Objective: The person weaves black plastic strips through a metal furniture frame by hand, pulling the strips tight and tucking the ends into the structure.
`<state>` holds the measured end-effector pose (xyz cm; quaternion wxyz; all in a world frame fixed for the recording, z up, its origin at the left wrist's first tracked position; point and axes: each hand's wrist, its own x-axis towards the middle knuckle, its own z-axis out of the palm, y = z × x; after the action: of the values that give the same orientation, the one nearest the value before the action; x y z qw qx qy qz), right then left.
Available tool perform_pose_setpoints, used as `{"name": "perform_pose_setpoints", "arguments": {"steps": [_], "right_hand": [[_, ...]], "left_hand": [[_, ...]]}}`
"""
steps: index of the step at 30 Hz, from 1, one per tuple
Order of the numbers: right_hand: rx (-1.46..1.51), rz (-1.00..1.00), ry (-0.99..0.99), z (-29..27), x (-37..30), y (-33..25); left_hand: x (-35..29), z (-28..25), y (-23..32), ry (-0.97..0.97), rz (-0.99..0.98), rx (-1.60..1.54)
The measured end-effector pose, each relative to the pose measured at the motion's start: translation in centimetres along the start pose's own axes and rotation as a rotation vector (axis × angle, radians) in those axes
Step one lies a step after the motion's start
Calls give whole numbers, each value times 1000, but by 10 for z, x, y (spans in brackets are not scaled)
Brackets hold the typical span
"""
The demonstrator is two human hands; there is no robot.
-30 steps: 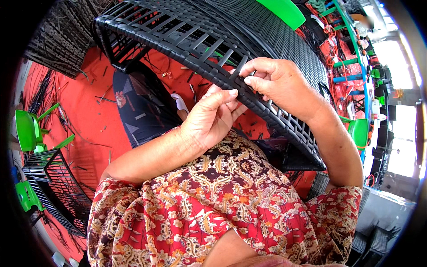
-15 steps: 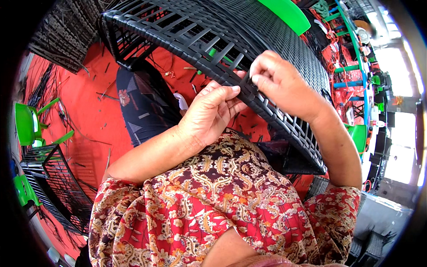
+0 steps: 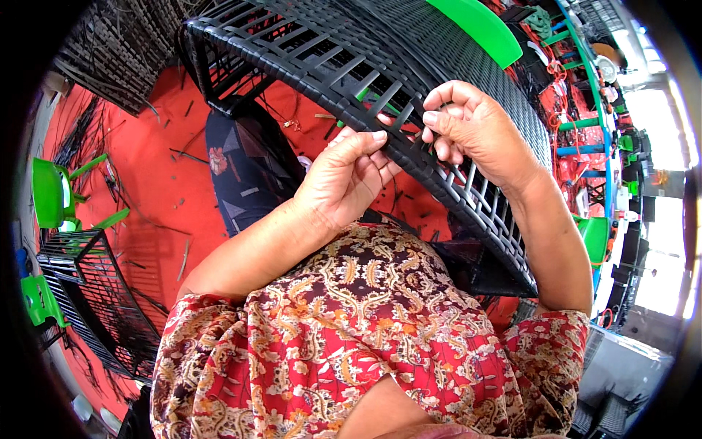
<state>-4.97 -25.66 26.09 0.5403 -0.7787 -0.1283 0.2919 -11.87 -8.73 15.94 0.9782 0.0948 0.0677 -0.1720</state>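
A large black woven wicker furniture piece (image 3: 446, 51) leans across in front of me, with its strip-wrapped edge (image 3: 329, 99) running diagonally down to the right. My left hand (image 3: 344, 175) pinches this edge, thumb on top and fingers partly hidden beneath it. Just right of it, my right hand (image 3: 479, 132) is raised slightly above the edge with thumb and curled forefinger together. A dark strip end (image 3: 421, 137) shows at its fingertips, mostly hidden. Open slats (image 3: 391, 95) line the far side of the edge.
Red floor covering (image 3: 164, 190) is littered with strip scraps. Green chairs (image 3: 50, 192) and a black slatted frame (image 3: 95, 293) stand at left. A dark woven panel (image 3: 121, 51) is at upper left. A green curved piece (image 3: 486, 29) lies on the wicker. A blue-green rack (image 3: 585, 135) stands at right.
My right hand has lifted a little away from the edge and moved right, its fingers turning. My left hand keeps its pinch. The whole view has shifted slightly.
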Motion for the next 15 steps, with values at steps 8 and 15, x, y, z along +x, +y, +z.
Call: {"name": "perform_pose_setpoints", "arguments": {"steps": [8, 15], "right_hand": [[-107, 105, 16, -2, -6, -3], [-339, 181, -42, -4, -1, -8]], "left_hand": [[-2, 0, -1, -17, 38, 28], [-1, 6, -1, 53, 67, 87]]}}
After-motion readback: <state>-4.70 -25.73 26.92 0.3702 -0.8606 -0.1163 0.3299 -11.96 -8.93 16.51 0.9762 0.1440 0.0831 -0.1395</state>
